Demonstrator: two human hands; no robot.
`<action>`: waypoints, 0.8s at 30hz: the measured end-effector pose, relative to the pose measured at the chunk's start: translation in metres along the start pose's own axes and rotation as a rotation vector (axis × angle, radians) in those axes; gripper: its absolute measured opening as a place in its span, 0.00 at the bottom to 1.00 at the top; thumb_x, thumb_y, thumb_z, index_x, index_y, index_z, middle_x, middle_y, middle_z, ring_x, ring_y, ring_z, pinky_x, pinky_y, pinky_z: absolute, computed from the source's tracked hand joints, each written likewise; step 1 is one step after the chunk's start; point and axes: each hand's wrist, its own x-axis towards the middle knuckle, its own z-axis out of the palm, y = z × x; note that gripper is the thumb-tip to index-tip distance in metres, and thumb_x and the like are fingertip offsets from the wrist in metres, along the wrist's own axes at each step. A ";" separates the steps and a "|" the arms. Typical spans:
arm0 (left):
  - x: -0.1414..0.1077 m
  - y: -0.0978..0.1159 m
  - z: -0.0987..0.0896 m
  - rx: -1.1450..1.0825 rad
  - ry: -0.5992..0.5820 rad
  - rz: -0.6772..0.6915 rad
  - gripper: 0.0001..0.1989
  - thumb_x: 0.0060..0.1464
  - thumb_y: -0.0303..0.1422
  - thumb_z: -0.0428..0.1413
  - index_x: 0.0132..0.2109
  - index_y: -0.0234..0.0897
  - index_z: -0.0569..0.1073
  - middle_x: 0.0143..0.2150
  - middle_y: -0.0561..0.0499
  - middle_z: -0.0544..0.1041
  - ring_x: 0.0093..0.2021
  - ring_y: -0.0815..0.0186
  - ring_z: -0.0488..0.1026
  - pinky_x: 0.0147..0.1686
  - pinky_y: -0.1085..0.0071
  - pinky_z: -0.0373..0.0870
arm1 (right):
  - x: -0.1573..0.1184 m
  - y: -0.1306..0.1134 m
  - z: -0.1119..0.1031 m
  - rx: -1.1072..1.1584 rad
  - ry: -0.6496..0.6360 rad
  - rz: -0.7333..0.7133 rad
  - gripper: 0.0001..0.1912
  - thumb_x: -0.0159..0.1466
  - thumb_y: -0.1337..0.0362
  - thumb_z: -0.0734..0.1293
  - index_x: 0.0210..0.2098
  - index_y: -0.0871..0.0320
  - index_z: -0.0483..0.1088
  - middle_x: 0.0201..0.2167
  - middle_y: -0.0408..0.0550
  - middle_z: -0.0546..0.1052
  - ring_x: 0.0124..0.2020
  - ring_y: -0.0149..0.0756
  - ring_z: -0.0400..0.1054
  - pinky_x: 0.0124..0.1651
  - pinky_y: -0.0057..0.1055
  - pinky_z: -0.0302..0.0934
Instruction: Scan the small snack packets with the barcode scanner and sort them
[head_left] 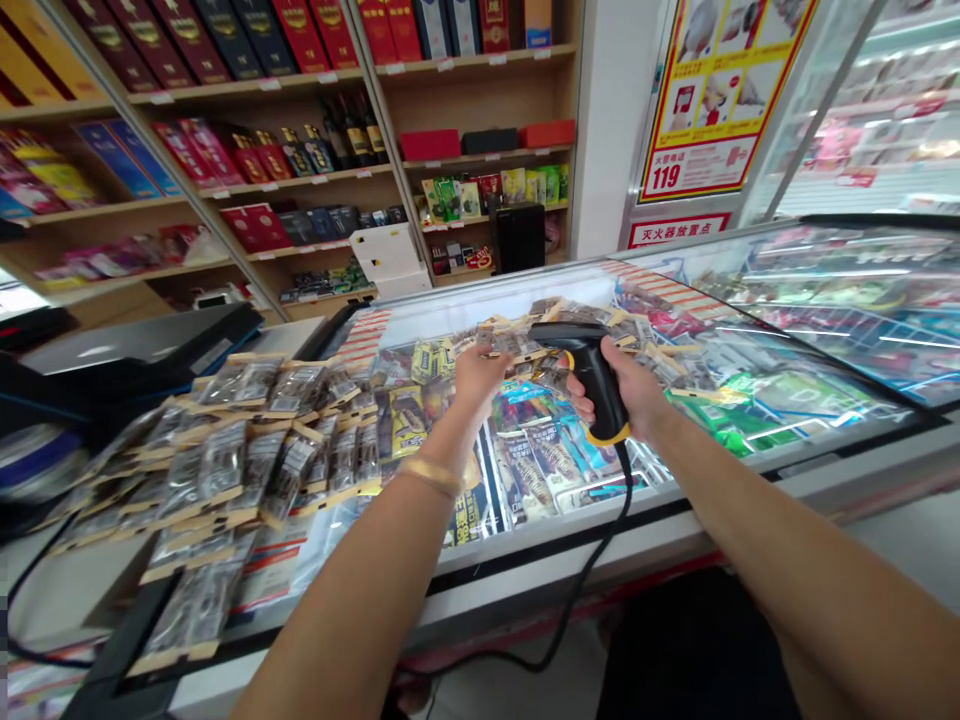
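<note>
One barcode scanner (600, 385), one scanner cord (581, 588). One left hand (480, 375), one right hand (636, 388). One gold-coloured bracelet (431, 473). One "119" poster (720, 100), one sign (679, 232) below. Three flat boxes (430, 145) share a shelf. Clear packets (225, 460) number over a dozen; overlap hides the exact count.

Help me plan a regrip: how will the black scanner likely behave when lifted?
The scanner is probably stiff, pistol-shaped in the right hand. Its cable looks floppy, hanging in a loose curve, and may tug as it moves. The long head could make it tip if stood up.
</note>
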 end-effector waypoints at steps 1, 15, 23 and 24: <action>-0.005 0.002 -0.007 -0.079 -0.031 -0.118 0.08 0.51 0.28 0.65 0.38 0.36 0.73 0.29 0.50 0.77 0.35 0.62 0.79 0.40 0.64 0.78 | 0.000 0.000 0.001 0.004 0.001 0.000 0.28 0.65 0.38 0.65 0.42 0.59 0.71 0.22 0.42 0.69 0.18 0.29 0.60 0.20 0.26 0.59; -0.034 -0.019 -0.065 -0.431 0.050 0.033 0.11 0.49 0.22 0.63 0.40 0.31 0.73 0.25 0.62 0.67 0.27 0.77 0.73 0.54 0.57 0.80 | -0.002 0.004 0.002 -0.105 -0.168 0.135 0.28 0.63 0.40 0.68 0.45 0.59 0.70 0.22 0.41 0.70 0.17 0.29 0.60 0.20 0.26 0.60; -0.032 -0.020 -0.062 -0.335 0.074 0.090 0.12 0.51 0.21 0.60 0.44 0.30 0.75 0.24 0.63 0.65 0.25 0.78 0.69 0.49 0.58 0.83 | -0.002 0.004 0.004 -0.148 -0.146 0.198 0.29 0.61 0.39 0.70 0.42 0.59 0.69 0.21 0.41 0.69 0.17 0.28 0.60 0.19 0.26 0.58; -0.032 -0.019 -0.062 -0.330 0.075 0.088 0.12 0.51 0.20 0.60 0.45 0.30 0.75 0.24 0.63 0.65 0.25 0.78 0.69 0.49 0.58 0.83 | -0.002 0.005 0.003 -0.146 -0.142 0.202 0.29 0.60 0.39 0.71 0.42 0.58 0.69 0.21 0.41 0.69 0.17 0.28 0.60 0.19 0.26 0.58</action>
